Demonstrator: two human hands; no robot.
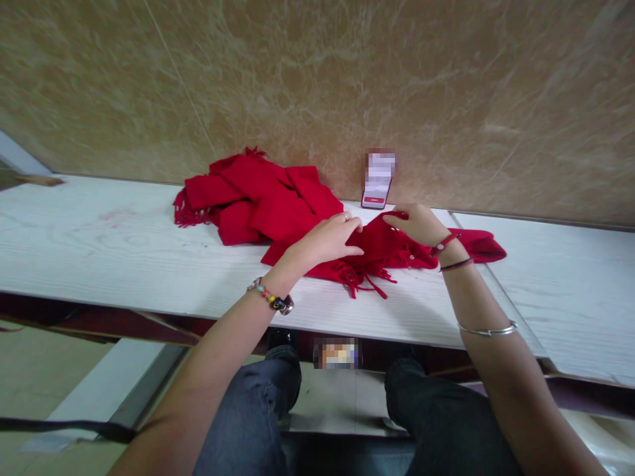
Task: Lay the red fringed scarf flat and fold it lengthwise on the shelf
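Note:
A red fringed scarf (262, 198) lies crumpled across the white bench top, its folds heaped on the left and a narrower part reaching right. My left hand (337, 239) is over the middle of it, fingers curved and apart, with nothing visible between them. On the right, my right hand (417, 223) has its fingertips closed on a raised edge of the scarf. Loose tassels hang toward the front below my left hand. Some of the cloth under my right hand and wrist is hidden.
A phone (378, 182) leans upright against the brown marbled wall (317, 86), just behind the scarf. The white wooden surface (124, 264) is narrow, with a seam on the right. My legs (248, 403) are below its front edge. A small brown object (40, 180) sits far left.

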